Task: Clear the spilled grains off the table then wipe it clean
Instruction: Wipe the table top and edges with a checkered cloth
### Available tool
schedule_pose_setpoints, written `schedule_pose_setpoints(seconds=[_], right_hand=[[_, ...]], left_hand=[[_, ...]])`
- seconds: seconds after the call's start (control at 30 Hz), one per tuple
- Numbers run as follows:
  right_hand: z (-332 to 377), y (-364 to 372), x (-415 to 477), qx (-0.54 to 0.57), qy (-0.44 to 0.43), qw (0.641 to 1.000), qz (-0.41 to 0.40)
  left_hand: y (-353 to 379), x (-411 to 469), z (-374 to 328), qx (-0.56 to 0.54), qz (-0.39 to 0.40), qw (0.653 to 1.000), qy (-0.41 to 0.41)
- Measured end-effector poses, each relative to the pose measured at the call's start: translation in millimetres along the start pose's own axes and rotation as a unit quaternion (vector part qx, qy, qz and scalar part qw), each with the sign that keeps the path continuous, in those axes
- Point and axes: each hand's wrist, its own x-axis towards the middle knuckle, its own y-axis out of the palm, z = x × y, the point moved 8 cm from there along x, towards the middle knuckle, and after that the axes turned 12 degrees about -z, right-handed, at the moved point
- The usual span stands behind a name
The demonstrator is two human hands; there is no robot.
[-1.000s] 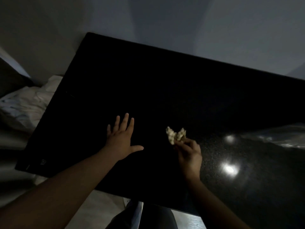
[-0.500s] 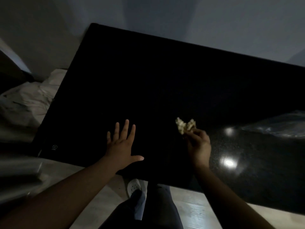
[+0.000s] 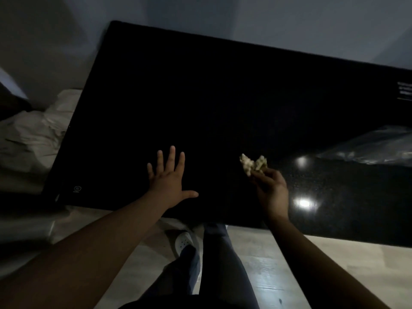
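View: head camera, looking down; the scene is dim.
Table: a glossy black rectangular table point(image 3: 223, 97) fills the middle of the frame, with its far edge against a grey wall point(image 3: 267, 18).
Left hand: the left hand point(image 3: 169, 181) lies palm down on the near part of the table, open, with fingers straight and spread and the thumb out to the right. It holds nothing.
Right hand: the right hand point(image 3: 270, 188) is over the table, well apart from the left. Its fingers are curled and pinch a crumpled pale yellowish wad point(image 3: 253, 165).
Wad: it sticks out above the fingertips. Whether it touches the table cannot be told.
Grains: fine specks show on the table's right part around two bright light reflections point(image 3: 304, 202). Whether they are grains or surface fleck cannot be told.
Table markings: a small round white logo point(image 3: 77, 188) at the near left corner and blurred white print point(image 3: 404, 91) at the right edge.
Other items: a clear plastic bag point(image 3: 374, 148) lies at the table's right. Rumpled white fabric point(image 3: 33, 134) lies beyond the left edge.
Below the table: dark trouser legs point(image 3: 223, 264) and a white perforated shoe point(image 3: 183, 240) on a pale wooden floor point(image 3: 334, 264).
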Motion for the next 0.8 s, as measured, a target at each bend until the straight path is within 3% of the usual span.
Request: schedule_pose_setpoints(seconds=[0.17, 0.27, 0.43, 0.7, 0.8], right_hand=[[21, 4, -78, 0.035, -0.031, 0.998, 0.038], [28, -4, -81, 0.049, -0.044, 0.995, 0.071], [14, -20, -75, 0.016, -0.004, 1.0, 0.014], [37, -7, -117, 0.06, -0.01, 0.995, 0.083], [40, -19, -97, 0.057, 0.003, 0.998, 0.039]], left_hand=[[0, -1, 0, 0.008, 0.002, 1.0, -0.007], [-1, 1, -2, 0.008, -0.001, 1.0, -0.006], [0, 1, -1, 0.006, -0.007, 1.0, -0.002], [0, 0, -3, 0.009, -0.014, 1.0, -0.008], [-2, -1, -2, 0.002, -0.019, 1.0, -0.007]])
